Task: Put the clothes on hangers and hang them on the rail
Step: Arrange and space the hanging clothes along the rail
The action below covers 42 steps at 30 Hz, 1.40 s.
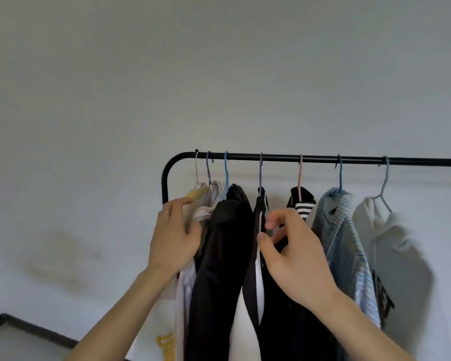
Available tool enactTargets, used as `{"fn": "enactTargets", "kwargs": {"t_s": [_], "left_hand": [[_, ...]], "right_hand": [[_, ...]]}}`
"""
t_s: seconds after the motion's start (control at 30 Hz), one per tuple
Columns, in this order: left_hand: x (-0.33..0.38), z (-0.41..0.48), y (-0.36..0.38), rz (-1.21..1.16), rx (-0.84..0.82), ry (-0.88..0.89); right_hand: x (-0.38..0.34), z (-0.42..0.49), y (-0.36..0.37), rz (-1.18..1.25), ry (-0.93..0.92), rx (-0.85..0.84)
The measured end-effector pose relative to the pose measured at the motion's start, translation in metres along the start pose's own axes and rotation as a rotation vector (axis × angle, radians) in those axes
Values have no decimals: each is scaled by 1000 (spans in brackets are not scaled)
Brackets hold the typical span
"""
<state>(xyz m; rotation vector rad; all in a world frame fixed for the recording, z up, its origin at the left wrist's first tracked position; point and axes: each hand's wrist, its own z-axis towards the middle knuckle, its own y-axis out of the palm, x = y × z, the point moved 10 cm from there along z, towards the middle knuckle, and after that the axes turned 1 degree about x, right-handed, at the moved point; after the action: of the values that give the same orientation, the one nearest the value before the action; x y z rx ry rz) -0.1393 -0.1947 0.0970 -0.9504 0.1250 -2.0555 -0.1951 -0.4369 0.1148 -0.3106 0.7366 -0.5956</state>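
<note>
Right hand [294, 259] pinches black garment [260, 204] | left hand [175, 238] spread beside rail corner [168, 166]

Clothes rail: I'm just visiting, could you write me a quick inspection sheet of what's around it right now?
Surface: nothing seen; no table in view.
Job's things: black rail carries seven hangers, all with clothes, from pale garments at the left end to a white hoodie on the right.
Clutter: nothing seen.
Hands: left hand rests, fingers fairly straight, on the pale garments; right hand has fingers curled at the edge of a dark garment, grip unclear.
Cables: nothing seen.
Surroundings: pale wall with a faint stain; dark strip at lower left.
</note>
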Motion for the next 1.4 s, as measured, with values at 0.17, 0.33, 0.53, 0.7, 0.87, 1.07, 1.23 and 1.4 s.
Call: {"fn": "enactTargets", "kwargs": {"t_s": [0.17, 0.33, 0.53, 0.7, 0.87, 1.07, 1.23, 1.4], "left_hand": [[-85, 36, 26, -85, -256, -212], [-107, 56, 59, -299, -503, -241], [-99, 74, 67, -514, -473, -222], [-121, 79, 89, -584, -502, -236], [-116, 75, 90, -599, -513, -247], [-96, 66, 93, -633, -471, -227], [-97, 71, 92, -649, -421, -179], [-89, 68, 93, -660, -437, -145]], "right_hand": [[-26, 25, 96, 198, 191, -271], [-20, 67, 189, 382, 422, -244], [36, 81, 226, 339, 568, 42], [51, 68, 177, 333, 620, 239], [72, 50, 119, 228, 706, 208], [56, 60, 147, 218, 618, 90], [57, 69, 171, 281, 601, 42], [64, 67, 163, 278, 584, 42]]}}
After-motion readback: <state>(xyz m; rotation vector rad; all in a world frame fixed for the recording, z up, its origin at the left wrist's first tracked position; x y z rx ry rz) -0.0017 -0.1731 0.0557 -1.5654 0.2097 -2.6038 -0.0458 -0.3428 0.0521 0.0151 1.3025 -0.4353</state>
